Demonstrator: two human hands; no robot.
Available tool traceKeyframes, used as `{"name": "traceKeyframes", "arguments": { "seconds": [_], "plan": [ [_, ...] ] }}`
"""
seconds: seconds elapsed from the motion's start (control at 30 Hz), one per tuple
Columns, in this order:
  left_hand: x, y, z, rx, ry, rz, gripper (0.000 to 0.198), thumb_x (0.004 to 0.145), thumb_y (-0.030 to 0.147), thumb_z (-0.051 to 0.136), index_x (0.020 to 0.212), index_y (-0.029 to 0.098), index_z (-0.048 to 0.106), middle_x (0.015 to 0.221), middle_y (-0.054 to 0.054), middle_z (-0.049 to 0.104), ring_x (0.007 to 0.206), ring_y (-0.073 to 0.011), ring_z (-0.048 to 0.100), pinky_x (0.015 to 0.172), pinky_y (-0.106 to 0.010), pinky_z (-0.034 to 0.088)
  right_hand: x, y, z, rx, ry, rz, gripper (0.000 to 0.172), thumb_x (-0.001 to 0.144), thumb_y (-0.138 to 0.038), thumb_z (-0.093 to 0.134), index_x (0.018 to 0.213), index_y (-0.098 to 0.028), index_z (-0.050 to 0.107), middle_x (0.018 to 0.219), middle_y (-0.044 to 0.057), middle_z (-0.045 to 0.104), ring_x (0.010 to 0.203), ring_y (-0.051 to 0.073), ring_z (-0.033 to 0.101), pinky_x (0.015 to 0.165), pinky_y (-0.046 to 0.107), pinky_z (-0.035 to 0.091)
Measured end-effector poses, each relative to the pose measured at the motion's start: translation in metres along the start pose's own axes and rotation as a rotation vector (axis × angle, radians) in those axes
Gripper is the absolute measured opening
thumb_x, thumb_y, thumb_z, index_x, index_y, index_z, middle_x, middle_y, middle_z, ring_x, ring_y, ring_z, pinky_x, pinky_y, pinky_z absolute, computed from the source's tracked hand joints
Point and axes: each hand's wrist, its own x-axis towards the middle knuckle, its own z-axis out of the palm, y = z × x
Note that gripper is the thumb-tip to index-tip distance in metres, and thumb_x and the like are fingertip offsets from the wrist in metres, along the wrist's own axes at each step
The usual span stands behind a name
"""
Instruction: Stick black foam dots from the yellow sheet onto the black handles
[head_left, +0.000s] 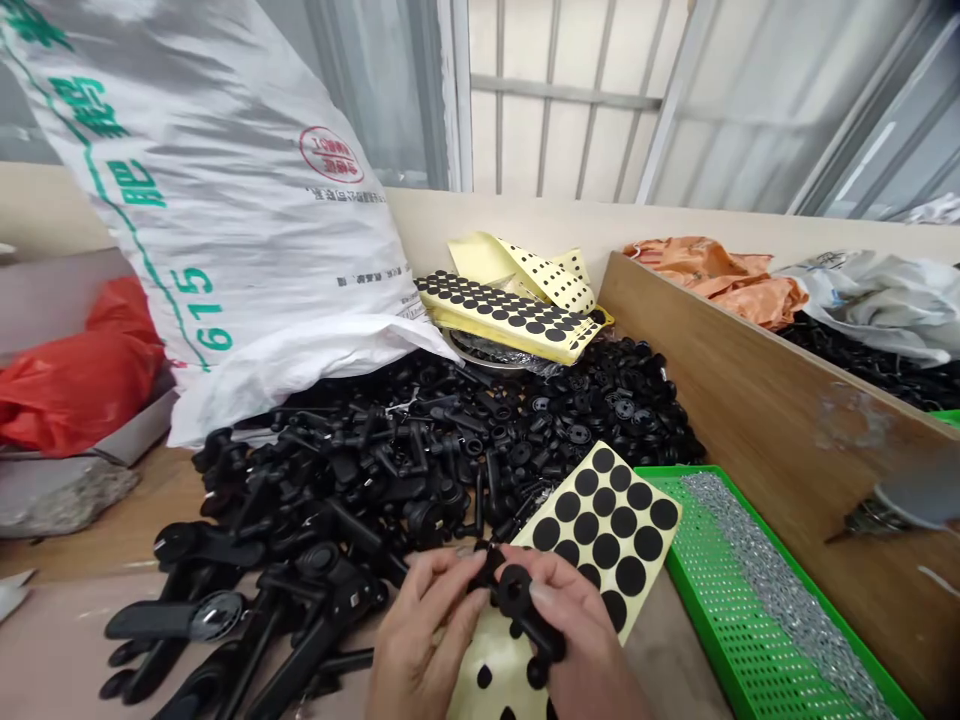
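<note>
Near the bottom middle, my left hand point(431, 630) and my right hand point(574, 620) are close together. The right fingers are closed on a black plastic handle-like part point(536, 625) with a round holed end. Between the left fingertips is a small black piece point(487, 562), touching or almost touching that part; its exact shape is hidden by the fingers. Beneath and behind the hands lies a pale yellow sheet of round black stickers point(624, 521). A second yellow sheet point(480, 655) with dark marks shows under the hands.
Loose black plastic parts point(420, 440) are heaped ahead, with several assembled black pieces point(172, 615) at left. A green tray point(727, 600) of small metal bits stands right, beside a wooden divider point(750, 400). A white sack point(247, 200) and stacked sticker sheets point(510, 310) are behind.
</note>
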Motion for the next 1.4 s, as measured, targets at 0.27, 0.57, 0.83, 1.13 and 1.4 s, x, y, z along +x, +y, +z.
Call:
{"name": "traceKeyframes", "arguments": {
  "seconds": [0.27, 0.57, 0.83, 1.13, 1.4],
  "plan": [
    [-0.005, 0.006, 0.016, -0.645, -0.167, -0.696, 0.070, 0.070, 0.050, 0.071, 0.128, 0.015, 0.052, 0.061, 0.004, 0.056, 0.059, -0.0139, 0.054, 0.055, -0.022, 0.044, -0.007, 0.025, -0.015, -0.329, 0.051, -0.188, 0.016, 0.067, -0.036, 0.075, 0.061, -0.024, 0.066, 0.081, 0.006, 0.070, 0.110, 0.027, 0.051, 0.099, 0.038, 0.034],
    [0.005, 0.030, 0.005, -0.693, -0.325, -0.793, 0.056, 0.067, 0.024, 0.065, 0.121, 0.013, 0.053, 0.077, -0.003, 0.067, 0.049, -0.0083, 0.049, 0.048, -0.020, 0.038, -0.004, -0.032, -0.020, -0.480, 0.055, -0.004, 0.018, 0.071, -0.029, 0.068, 0.060, -0.020, 0.058, 0.095, 0.005, 0.060, 0.087, 0.022, 0.052, 0.080, 0.032, 0.039],
    [-0.001, 0.017, 0.023, -0.603, -0.412, -0.715, 0.050, 0.065, 0.030, 0.067, 0.111, 0.014, 0.058, 0.081, -0.005, 0.067, 0.042, -0.0076, 0.050, 0.042, -0.021, 0.040, -0.005, -0.029, -0.029, -0.511, 0.046, 0.053, 0.014, 0.069, -0.024, 0.066, 0.059, -0.019, 0.057, 0.091, 0.004, 0.059, 0.085, 0.020, 0.050, 0.077, 0.030, 0.036],
    [0.002, 0.024, 0.019, -0.554, -0.425, -0.712, 0.049, 0.068, 0.035, 0.064, 0.112, 0.013, 0.060, 0.085, -0.006, 0.068, 0.042, -0.0073, 0.051, 0.046, -0.021, 0.038, -0.004, -0.028, -0.036, -0.570, 0.074, 0.045, 0.013, 0.068, -0.022, 0.064, 0.059, -0.019, 0.055, 0.090, 0.003, 0.059, 0.085, 0.020, 0.050, 0.074, 0.028, 0.036],
    [0.001, 0.026, 0.016, -0.535, -0.444, -0.689, 0.047, 0.071, 0.029, 0.060, 0.115, 0.013, 0.061, 0.086, -0.006, 0.070, 0.044, -0.0082, 0.053, 0.049, -0.022, 0.040, -0.003, -0.028, -0.035, -0.612, 0.080, 0.056, 0.013, 0.067, -0.024, 0.066, 0.058, -0.019, 0.057, 0.089, 0.004, 0.060, 0.086, 0.021, 0.050, 0.073, 0.028, 0.037]
  ]
}}
